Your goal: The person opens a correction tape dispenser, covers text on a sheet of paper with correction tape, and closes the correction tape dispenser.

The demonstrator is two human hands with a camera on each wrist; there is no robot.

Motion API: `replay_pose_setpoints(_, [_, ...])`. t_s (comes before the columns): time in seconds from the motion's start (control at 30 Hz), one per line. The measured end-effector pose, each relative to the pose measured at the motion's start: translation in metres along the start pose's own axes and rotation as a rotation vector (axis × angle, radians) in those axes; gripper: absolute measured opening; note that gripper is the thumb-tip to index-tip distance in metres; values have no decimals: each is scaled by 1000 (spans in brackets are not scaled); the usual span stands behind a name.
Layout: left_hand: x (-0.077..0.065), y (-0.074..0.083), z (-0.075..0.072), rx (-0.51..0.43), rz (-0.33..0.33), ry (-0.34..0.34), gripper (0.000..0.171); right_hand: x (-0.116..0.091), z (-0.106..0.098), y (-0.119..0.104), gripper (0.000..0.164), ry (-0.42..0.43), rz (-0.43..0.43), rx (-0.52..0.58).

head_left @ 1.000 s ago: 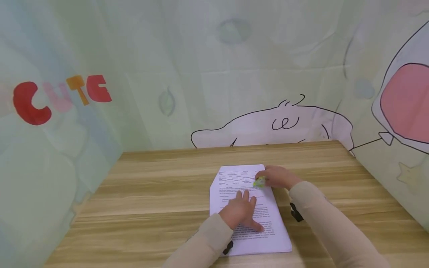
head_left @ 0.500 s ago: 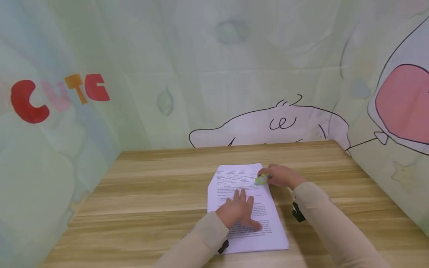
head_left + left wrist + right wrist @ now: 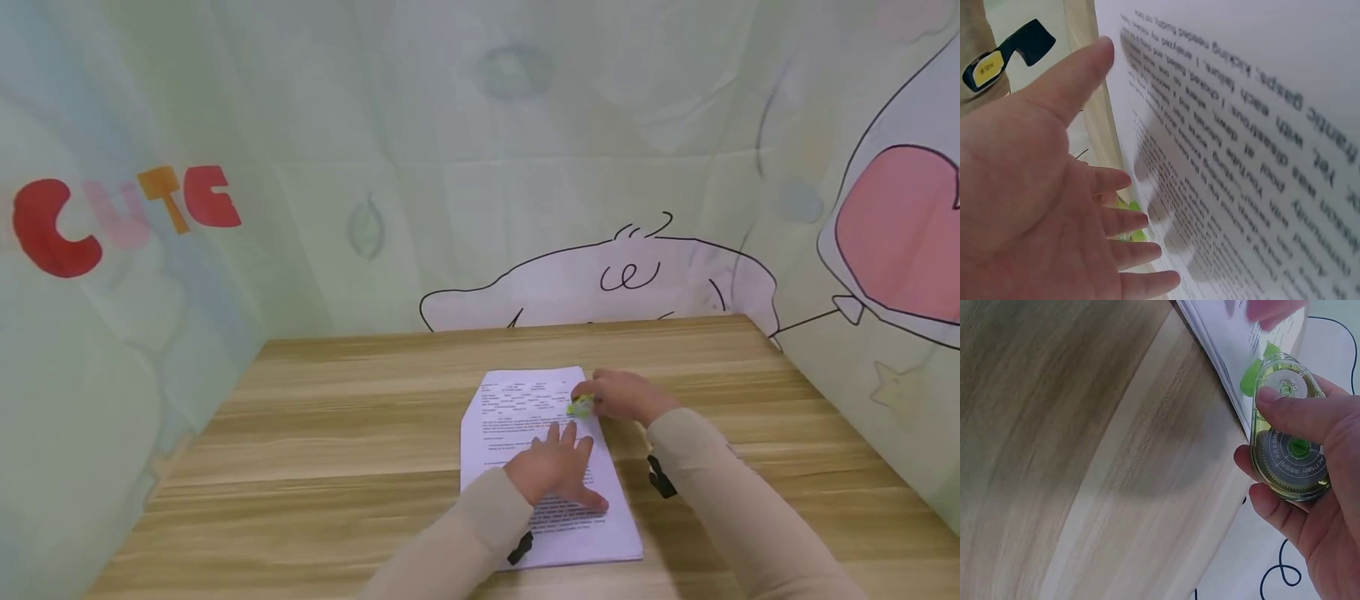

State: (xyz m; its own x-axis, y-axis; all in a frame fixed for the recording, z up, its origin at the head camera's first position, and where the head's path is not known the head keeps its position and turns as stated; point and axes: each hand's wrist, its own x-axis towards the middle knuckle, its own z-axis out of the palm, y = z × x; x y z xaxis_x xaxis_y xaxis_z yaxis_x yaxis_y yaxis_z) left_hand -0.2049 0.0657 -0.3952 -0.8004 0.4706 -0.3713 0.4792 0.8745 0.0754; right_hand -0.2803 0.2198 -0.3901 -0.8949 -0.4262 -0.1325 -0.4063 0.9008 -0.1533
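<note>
**Head view: the flat hand had shifted up the page toward the tape roller**

In the head view, a stack of printed paper point(image 3: 543, 467) was seen lying on the wooden table point(image 3: 337, 433), with both sleeved arms reaching over it. The left hand point(image 3: 558, 471) was laid palm down on the middle of the sheets, its fingers spread and straight, pressing the paper flat. Compared with half a second before, that hand was found further right and a little nearer the top of the page, so that less paper lay between it and the right hand. The stack itself was judged to have stayed where it was.

The right hand point(image 3: 626, 396) was held at the upper right edge of the page, its fingers and thumb curled round a green correction tape dispenser point(image 3: 581, 407). In the right wrist view the dispenser point(image 3: 1288, 459) was shown clamped between thumb and fingers, its green tip set against the edge of the paper point(image 3: 1222, 337). Its place was hardly altered over the last second.

From the closing of the two hands, it was judged that the sheet was being steadied just below the spot where the tape tip was set. A cartoon backdrop point(image 3: 600, 275) was hung behind the table
</note>
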Motion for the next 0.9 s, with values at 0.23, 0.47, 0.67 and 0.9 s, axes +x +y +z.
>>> replay_pose_setpoints(0.23, [3, 5, 7, 39, 5, 7, 90, 4, 3, -7, 36, -7, -40, -102])
replay_pose_setpoints(0.47, [2, 6, 8, 73, 6, 18, 88, 8, 3, -13, 34, -7, -72, -205])
replay_pose_setpoints(0.67, [3, 8, 5, 73, 10, 11, 87, 7, -3, -17, 35, -32, -57, -214])
replay_pose_setpoints(0.9, [5, 8, 2, 94, 13, 37, 85, 10, -7, -19, 38, -74, -45, -296])
